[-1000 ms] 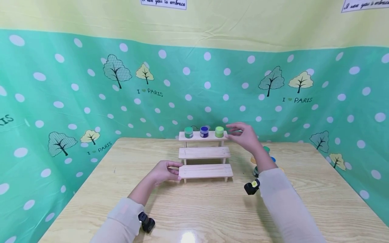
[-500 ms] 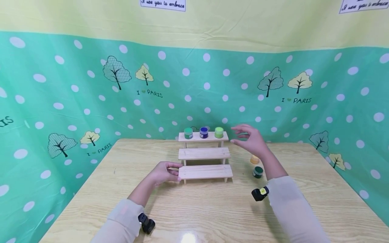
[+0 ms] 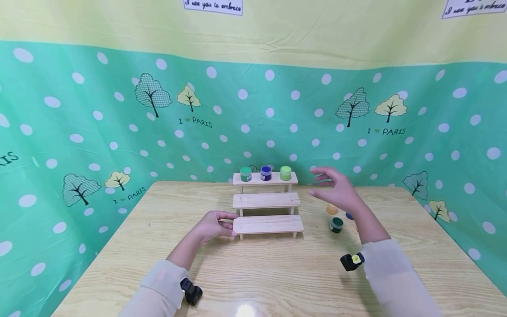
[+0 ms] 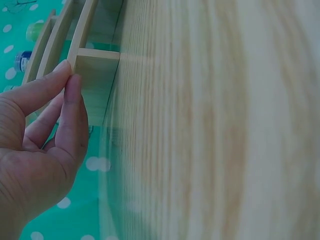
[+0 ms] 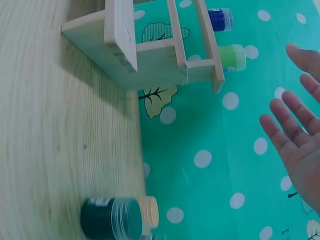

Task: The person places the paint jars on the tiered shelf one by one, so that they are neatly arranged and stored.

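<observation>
Clock faces are centred on the stand's middle step, head view. Wooden stand (image 3: 267,224) is upright on the table (image 3: 269,273). Left hand (image 3: 211,226) at 8 o'clock, fingertips pinching the left end of its lowest step. Right hand (image 3: 336,189) near 3 o'clock, in the air, fingers spread, holding nothing.

Top step: green jar (image 3: 246,174) at 11, navy jar (image 3: 266,173) at 12, lime jar (image 3: 285,173) at 1, all upright. On the table: dark green jar (image 3: 336,225) at 4, orange jar (image 3: 332,209) just above it, blue jar (image 3: 349,216) mostly hidden by the right arm.

Handling guess: stand stiff, light, likely to skid if bumped; hold a step end. Jars small, rigid, probably slick; take opposite sides below the lid. Plastic or glass: can't tell.
</observation>
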Motion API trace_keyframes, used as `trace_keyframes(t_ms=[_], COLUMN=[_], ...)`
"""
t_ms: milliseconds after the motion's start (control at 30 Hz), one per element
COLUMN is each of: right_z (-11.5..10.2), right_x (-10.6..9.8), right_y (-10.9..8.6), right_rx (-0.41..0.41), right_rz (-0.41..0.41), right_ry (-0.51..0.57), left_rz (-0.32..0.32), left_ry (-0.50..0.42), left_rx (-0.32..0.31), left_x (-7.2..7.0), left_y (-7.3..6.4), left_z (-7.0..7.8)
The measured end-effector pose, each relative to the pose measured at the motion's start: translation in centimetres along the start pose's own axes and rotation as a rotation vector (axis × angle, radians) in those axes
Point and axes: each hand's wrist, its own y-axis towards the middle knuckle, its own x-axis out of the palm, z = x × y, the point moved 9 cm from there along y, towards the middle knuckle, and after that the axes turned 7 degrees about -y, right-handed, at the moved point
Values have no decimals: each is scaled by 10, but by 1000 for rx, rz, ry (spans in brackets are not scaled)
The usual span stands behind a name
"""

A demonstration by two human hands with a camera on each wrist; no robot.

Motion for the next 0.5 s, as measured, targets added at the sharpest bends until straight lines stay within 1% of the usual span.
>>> trace_keyframes(t_ms=[233, 500], right_z=[10, 17], right_x=[-8, -22], right_y=[-12, -30], right_rx=[15, -38], right_rz=[-19, -13], right_ry=[-66, -88], left_rz=[10, 12], left_ry=[-1, 16], left_rx=[-17, -10], left_x=[0, 0], left_y=[-1, 1], left_z=[0, 0])
